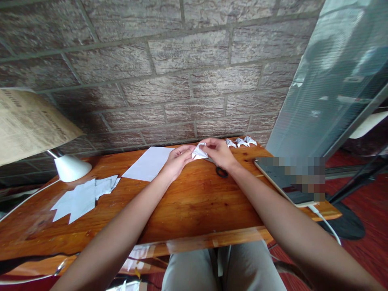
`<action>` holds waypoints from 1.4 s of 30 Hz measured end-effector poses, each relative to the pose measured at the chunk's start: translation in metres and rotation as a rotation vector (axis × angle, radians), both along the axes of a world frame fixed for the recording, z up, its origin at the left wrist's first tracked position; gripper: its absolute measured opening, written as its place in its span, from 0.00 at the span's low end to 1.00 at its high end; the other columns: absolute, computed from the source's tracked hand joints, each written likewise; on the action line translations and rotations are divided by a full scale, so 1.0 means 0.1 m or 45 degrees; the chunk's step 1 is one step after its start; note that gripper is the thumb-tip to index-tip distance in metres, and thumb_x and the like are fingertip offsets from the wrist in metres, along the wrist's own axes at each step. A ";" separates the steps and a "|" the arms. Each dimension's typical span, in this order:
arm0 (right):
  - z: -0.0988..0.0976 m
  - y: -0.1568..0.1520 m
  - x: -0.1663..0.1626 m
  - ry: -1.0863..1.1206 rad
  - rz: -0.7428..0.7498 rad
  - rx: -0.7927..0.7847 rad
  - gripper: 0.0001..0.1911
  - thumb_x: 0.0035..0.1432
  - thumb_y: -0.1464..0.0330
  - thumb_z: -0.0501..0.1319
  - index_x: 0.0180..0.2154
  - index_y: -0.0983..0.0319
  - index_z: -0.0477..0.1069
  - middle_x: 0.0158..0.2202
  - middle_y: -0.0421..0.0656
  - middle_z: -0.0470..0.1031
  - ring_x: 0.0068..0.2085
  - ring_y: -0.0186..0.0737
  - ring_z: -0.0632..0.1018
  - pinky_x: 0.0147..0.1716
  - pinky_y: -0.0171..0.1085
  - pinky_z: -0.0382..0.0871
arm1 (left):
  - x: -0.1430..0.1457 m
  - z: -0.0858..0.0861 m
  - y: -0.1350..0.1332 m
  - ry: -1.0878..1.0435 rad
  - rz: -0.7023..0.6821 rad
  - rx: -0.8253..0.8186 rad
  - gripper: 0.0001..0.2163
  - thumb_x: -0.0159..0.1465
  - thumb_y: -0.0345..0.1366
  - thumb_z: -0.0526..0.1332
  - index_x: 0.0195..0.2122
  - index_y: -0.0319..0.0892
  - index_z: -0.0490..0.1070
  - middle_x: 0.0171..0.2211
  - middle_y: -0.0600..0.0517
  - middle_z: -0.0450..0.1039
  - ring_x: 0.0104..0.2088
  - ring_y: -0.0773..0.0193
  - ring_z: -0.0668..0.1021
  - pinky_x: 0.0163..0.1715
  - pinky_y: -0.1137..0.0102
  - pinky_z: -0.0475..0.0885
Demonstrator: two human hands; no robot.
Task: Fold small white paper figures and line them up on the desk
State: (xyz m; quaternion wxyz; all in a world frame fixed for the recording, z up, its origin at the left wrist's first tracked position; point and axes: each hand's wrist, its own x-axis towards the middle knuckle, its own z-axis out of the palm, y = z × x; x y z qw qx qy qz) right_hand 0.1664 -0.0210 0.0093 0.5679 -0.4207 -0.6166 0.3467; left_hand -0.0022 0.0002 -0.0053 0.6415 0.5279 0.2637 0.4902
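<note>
Both my hands meet over the far middle of a wooden table, pinching a small folded white paper piece. My left hand grips its left edge with closed fingers. On the right side, my right hand pinches it from above. Black scissors lie on the table partly under my right wrist. A flat white sheet lies just left of my left hand.
Three small folded paper pieces sit in a row at the far right by the brick wall. A pile of cut white paper lies at left, near a white lamp base. A tablet with a cable rests at right.
</note>
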 end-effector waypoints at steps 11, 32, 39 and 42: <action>0.02 -0.01 0.04 0.089 0.160 -0.126 0.23 0.40 0.64 0.71 0.41 0.63 0.73 0.30 0.40 0.78 0.31 0.36 0.76 0.34 0.35 0.69 | -0.04 0.02 0.00 0.069 0.061 -0.029 0.20 0.45 0.40 0.73 0.39 0.40 0.77 0.38 0.46 0.79 0.39 0.58 0.79 0.47 0.58 0.72; -0.06 -0.02 0.00 -0.499 0.133 0.180 0.16 0.52 0.55 0.65 0.36 0.60 0.78 0.26 0.39 0.76 0.26 0.34 0.73 0.29 0.33 0.66 | -0.05 0.05 0.03 -0.078 0.009 -0.192 0.15 0.48 0.32 0.71 0.38 0.43 0.75 0.36 0.52 0.79 0.38 0.64 0.79 0.47 0.64 0.72; -0.08 -0.01 -0.03 -0.417 0.218 0.196 0.19 0.53 0.53 0.62 0.35 0.62 0.79 0.31 0.41 0.79 0.29 0.36 0.75 0.28 0.33 0.68 | -0.04 0.06 0.03 -0.058 0.053 -0.132 0.14 0.45 0.34 0.73 0.33 0.39 0.77 0.32 0.51 0.79 0.33 0.68 0.78 0.40 0.72 0.70; -0.09 -0.02 -0.03 -0.437 0.283 0.224 0.19 0.51 0.55 0.65 0.40 0.61 0.78 0.34 0.42 0.80 0.31 0.37 0.77 0.32 0.34 0.70 | -0.04 0.07 0.03 -0.064 0.080 -0.156 0.15 0.44 0.34 0.73 0.33 0.38 0.77 0.32 0.50 0.79 0.33 0.67 0.78 0.38 0.72 0.70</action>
